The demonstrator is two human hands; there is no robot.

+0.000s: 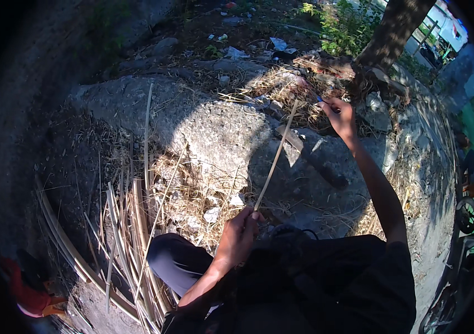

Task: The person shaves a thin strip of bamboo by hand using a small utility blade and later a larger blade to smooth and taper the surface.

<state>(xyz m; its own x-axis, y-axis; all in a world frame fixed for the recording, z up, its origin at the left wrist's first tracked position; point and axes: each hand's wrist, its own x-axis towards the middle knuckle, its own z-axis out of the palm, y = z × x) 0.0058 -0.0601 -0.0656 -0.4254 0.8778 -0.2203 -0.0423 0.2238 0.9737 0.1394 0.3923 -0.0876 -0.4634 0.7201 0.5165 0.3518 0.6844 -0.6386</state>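
My left hand (236,238) is closed round the lower end of a thin, pale wooden strip (275,161), which looks like split cane or bamboo. The strip slants up and away to the right. Farther out, my right hand (339,118) is raised with its fingers pinched on a small blue object (320,99); its kind cannot be made out. The far tip of the strip ends a little left of this hand, apart from it. Behind the strip's middle lies a flat, pointed greyish piece (292,146).
Long pale strips (142,245) lie bundled left of my knee. A concrete ledge (214,128) runs across in front, with dry straw and shavings (184,183) about it. A tree trunk (396,33) stands at far right. A wheel (467,215) shows at the right edge, a red thing (28,292) lower left.
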